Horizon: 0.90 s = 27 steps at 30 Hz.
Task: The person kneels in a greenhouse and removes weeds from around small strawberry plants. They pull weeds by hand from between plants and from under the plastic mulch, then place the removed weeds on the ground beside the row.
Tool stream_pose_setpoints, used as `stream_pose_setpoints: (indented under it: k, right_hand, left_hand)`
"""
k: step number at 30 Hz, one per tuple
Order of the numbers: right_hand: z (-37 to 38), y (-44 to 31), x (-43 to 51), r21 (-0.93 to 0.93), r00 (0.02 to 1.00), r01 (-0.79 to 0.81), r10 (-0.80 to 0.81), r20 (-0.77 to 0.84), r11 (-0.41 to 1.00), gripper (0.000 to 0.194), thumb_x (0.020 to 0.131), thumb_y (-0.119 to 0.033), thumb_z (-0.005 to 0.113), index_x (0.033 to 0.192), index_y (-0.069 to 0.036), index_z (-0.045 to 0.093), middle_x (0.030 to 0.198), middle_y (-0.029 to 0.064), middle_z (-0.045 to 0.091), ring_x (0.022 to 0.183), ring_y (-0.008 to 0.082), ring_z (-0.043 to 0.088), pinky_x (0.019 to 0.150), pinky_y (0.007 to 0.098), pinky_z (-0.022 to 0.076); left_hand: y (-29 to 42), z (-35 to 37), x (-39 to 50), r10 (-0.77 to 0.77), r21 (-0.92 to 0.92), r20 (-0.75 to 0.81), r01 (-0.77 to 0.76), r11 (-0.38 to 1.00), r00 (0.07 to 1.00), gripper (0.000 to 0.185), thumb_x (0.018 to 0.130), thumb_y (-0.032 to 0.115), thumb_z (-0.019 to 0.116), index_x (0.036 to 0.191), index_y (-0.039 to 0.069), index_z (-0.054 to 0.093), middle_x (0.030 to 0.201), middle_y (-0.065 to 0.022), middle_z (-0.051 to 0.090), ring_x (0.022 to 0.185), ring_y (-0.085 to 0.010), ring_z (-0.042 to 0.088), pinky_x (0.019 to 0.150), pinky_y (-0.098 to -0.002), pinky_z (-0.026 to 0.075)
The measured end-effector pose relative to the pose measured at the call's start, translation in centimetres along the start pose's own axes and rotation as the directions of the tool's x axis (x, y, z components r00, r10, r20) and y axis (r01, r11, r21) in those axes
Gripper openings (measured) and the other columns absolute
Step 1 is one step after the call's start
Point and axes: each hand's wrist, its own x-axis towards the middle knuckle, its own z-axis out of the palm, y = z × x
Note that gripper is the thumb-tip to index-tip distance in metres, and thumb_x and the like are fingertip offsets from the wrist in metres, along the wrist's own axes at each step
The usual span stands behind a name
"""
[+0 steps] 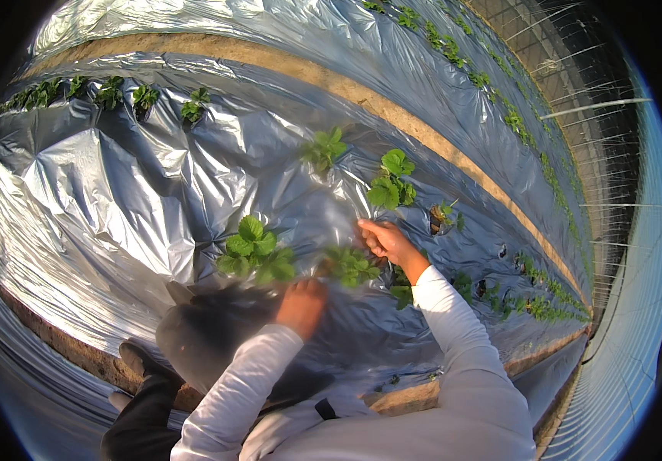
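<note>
My left hand [302,305] is over the silver plastic mulch film [164,201], just below a leafy strawberry plant [252,246]; its fingers point away from me and what they hold, if anything, is hidden. My right hand [381,239] has its fingers curled, with thumb and forefinger together at the film, and whether it pinches the film cannot be made out. Between the hands a blurred strawberry plant [351,266] stands out of the film. Beyond my right hand grows another strawberry plant [391,181], and a blurred one [324,148] stands farther off.
A sparse plant [446,214] sits in a torn hole at the right. More strawberry plants [110,92] line the bed at the upper left. A bare soil furrow [365,95] curves behind it, with another film-covered bed beyond. Thin hoops and clear sheeting [613,322] rise at the right.
</note>
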Motion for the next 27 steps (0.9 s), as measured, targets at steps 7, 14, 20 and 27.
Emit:
stream_pose_setpoints:
  k: [7, 14, 20, 27]
  right_hand:
    - [0.1, 1.1, 1.1, 0.045, 1.000, 0.006, -0.005, -0.024, 0.999, 0.049, 0.098, -0.048, 0.079, 0.091, -0.002, 0.067, 0.061, 0.0034, 0.056, 0.044, 0.0109, 0.047, 0.040, 0.0285, 0.0289]
    - [0.1, 1.1, 0.9, 0.075, 0.994, 0.097, -0.100, 0.042, 0.993, 0.046, 0.097, -0.046, 0.079, 0.088, -0.002, 0.068, 0.061, 0.0039, 0.058, 0.043, 0.0112, 0.048, 0.040, 0.0281, 0.0305]
    - [0.1, 2.0, 1.7, 0.024, 0.988, 0.146, -0.145, -0.045, 0.989, 0.044, 0.099, -0.047, 0.078, 0.095, -0.003, 0.074, 0.066, 0.0039, 0.064, 0.047, 0.0126, 0.053, 0.041, 0.0273, 0.0364]
    - [0.2, 1.5, 1.3, 0.010, 0.986, 0.166, -0.166, 0.007, 0.986, 0.049, 0.099, -0.052, 0.078, 0.105, -0.003, 0.074, 0.080, 0.0046, 0.073, 0.059, 0.0132, 0.066, 0.049, 0.0264, 0.0485]
  left_hand:
    - [0.1, -0.5, 1.0, -0.021, -0.036, 0.082, 0.024, 0.999, 0.996, 0.016, 0.093, 0.009, 0.062, 0.108, 0.010, 0.065, 0.111, -0.0140, 0.068, 0.108, -0.0355, 0.069, 0.093, -0.0497, 0.056]
    - [0.1, -0.2, 0.9, 0.010, 0.077, 0.075, -0.016, 0.997, 0.997, 0.014, 0.093, 0.008, 0.063, 0.107, 0.009, 0.064, 0.110, -0.0149, 0.068, 0.106, -0.0366, 0.069, 0.092, -0.0492, 0.057]
    - [-0.6, 1.4, 0.6, 0.030, 0.078, 0.012, -0.030, 0.996, 0.999, 0.011, 0.092, 0.007, 0.066, 0.102, 0.009, 0.062, 0.105, -0.0143, 0.068, 0.103, -0.0370, 0.070, 0.087, -0.0502, 0.058]
    - [1.0, -1.9, -0.9, 0.000, -0.066, 0.112, 0.007, 0.998, 0.994, 0.025, 0.091, 0.018, 0.079, 0.112, 0.011, 0.068, 0.110, -0.0141, 0.069, 0.108, -0.0394, 0.068, 0.094, -0.0513, 0.056]
